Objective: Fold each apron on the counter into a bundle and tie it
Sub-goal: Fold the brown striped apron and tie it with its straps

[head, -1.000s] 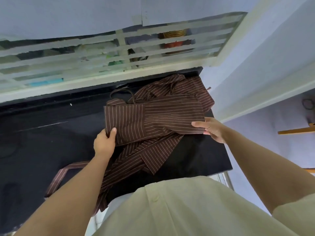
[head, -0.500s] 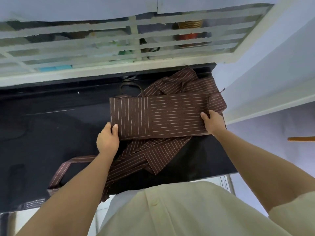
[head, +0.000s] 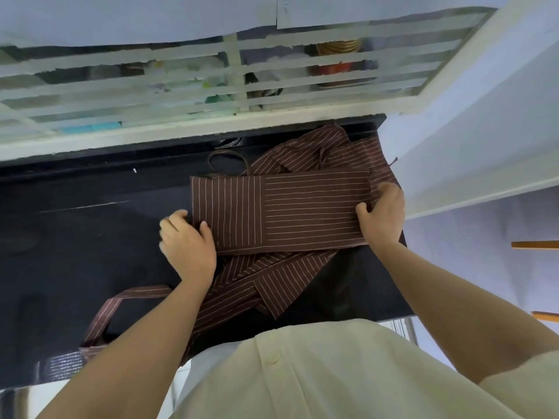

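**Black desk: apron folded flatter**

Near the desk's right edge, the striped apron now lies as a flatter, squarer band than a second ago. The left hand pinches its near-left corner, thumb on top. The right hand grips its right end, fingers curled over the cloth.

folded brown striped apron on black desk, left hand gripping its left end, right hand gripping its right end, loose striped straps trailing below
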